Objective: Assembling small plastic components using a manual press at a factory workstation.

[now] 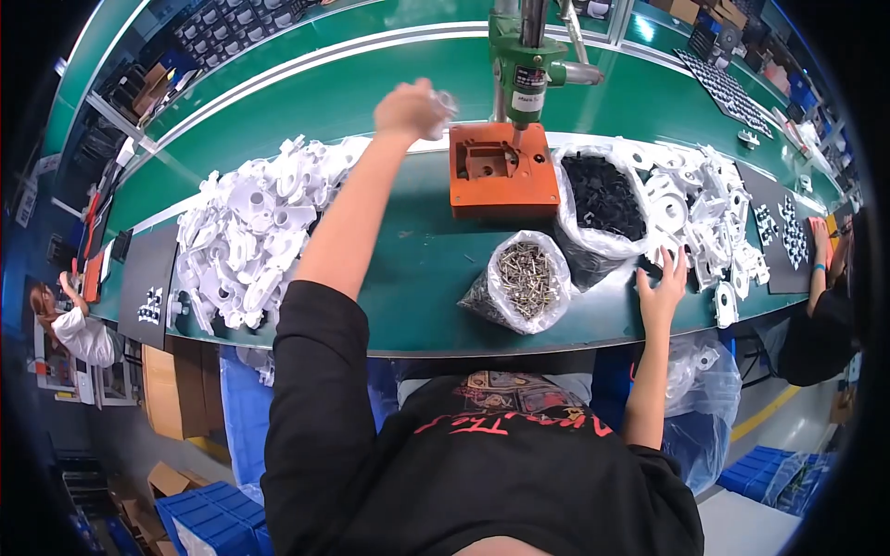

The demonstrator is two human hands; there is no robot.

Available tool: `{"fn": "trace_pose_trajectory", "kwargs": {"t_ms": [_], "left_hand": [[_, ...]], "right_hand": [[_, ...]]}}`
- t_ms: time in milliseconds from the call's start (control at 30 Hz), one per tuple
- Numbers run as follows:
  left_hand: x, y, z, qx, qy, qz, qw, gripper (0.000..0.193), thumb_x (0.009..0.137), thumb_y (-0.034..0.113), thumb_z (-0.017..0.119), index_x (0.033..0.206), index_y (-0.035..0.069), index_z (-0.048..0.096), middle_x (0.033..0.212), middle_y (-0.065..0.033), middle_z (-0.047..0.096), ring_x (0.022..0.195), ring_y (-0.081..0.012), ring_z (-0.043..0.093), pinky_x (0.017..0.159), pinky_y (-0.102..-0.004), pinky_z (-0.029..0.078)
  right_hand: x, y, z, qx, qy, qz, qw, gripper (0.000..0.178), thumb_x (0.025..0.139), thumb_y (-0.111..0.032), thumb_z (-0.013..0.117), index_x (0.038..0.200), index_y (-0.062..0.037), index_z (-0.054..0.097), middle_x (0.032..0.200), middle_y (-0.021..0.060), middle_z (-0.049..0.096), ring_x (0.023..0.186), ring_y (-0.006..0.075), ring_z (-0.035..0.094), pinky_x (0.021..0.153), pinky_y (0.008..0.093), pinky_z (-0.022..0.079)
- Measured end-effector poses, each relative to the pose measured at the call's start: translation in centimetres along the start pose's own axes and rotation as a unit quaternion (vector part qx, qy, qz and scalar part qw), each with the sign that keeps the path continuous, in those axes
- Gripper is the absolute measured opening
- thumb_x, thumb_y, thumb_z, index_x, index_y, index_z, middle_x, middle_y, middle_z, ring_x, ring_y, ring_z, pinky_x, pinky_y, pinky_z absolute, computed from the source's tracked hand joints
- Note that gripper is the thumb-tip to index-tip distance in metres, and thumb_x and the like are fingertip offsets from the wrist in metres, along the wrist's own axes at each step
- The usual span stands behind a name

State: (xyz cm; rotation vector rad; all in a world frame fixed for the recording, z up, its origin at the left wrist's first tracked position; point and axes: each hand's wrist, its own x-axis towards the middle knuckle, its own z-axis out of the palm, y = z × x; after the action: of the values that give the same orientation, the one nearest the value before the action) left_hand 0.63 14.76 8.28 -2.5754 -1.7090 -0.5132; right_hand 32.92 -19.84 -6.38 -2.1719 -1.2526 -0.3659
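My left hand (408, 109) is raised over the far side of the bench, left of an orange fixture block (505, 199). Its fingers are closed on a white plastic part (442, 113), blurred by motion. My right hand (663, 285) is low above the bench, its fingers apart and nothing visible in them. It is closest to the pile of white plastic parts (669, 211) and to a clear bag of small black parts (601, 190). Left of that hand, an open bag of metal screws (527, 283) stands near the front edge.
A green press (528, 69) rises over the orange block. A large heap of white parts (260, 227) lies at left on the green bench (408, 315). Dark trays of small parts (148, 287) lie at both ends. Other people work at far left (83, 329) and far right (816, 324).
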Motion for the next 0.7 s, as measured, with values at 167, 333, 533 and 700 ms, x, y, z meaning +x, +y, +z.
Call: {"fn": "trace_pose_trajectory", "kwargs": {"t_ms": [167, 333, 533, 700], "left_hand": [[2.0, -8.7, 3.7, -0.201, 0.104, 0.009, 0.974, 0.045, 0.077, 0.033, 0.066, 0.108, 0.003, 0.055, 0.105, -0.0215, 0.063, 0.099, -0.0391, 0.060, 0.085, -0.0439, 0.048], [1.0, -13.5, 0.0, -0.048, -0.002, -0.094, 0.994, 0.055, 0.076, 0.041, 0.067, 0.114, 0.004, 0.055, 0.110, -0.0219, 0.063, 0.103, -0.0386, 0.060, 0.086, -0.0448, 0.049], [-4.1, -19.0, -2.5, 0.194, -0.116, -0.196, 0.954, 0.034, 0.078, 0.029, 0.061, 0.104, 0.008, 0.066, 0.111, -0.0158, 0.066, 0.103, -0.0339, 0.063, 0.084, -0.0434, 0.052], [-6.1, -18.6, -3.0, 0.212, -0.089, -0.205, 0.951, 0.030, 0.079, 0.019, 0.054, 0.103, 0.007, 0.067, 0.107, -0.0163, 0.067, 0.099, -0.0351, 0.065, 0.082, -0.0440, 0.052]], "right_hand": [[0.4, -0.8, -0.3, 0.024, -0.009, 0.019, 0.999, 0.061, 0.077, -0.020, 0.071, 0.132, -0.0058, 0.047, 0.145, 0.0225, 0.032, 0.132, 0.0401, 0.033, 0.106, 0.0441, 0.030], [0.4, -0.5, -0.2, 0.143, 0.074, 0.118, 0.980, 0.061, 0.085, -0.028, 0.068, 0.129, 0.0059, 0.044, 0.128, 0.0249, 0.043, 0.113, 0.0349, 0.047, 0.096, 0.0407, 0.039], [1.4, 0.2, 0.2, 0.119, 0.039, 0.215, 0.969, 0.068, 0.082, -0.035, 0.071, 0.129, 0.0056, 0.044, 0.105, 0.0188, 0.057, 0.097, 0.0299, 0.056, 0.085, 0.0366, 0.044], [2.3, 0.2, 0.0, 0.191, 0.049, 0.258, 0.946, 0.050, 0.082, -0.020, 0.067, 0.123, 0.0052, 0.051, 0.087, 0.0071, 0.058, 0.079, 0.0159, 0.055, 0.074, 0.0286, 0.044]]}}
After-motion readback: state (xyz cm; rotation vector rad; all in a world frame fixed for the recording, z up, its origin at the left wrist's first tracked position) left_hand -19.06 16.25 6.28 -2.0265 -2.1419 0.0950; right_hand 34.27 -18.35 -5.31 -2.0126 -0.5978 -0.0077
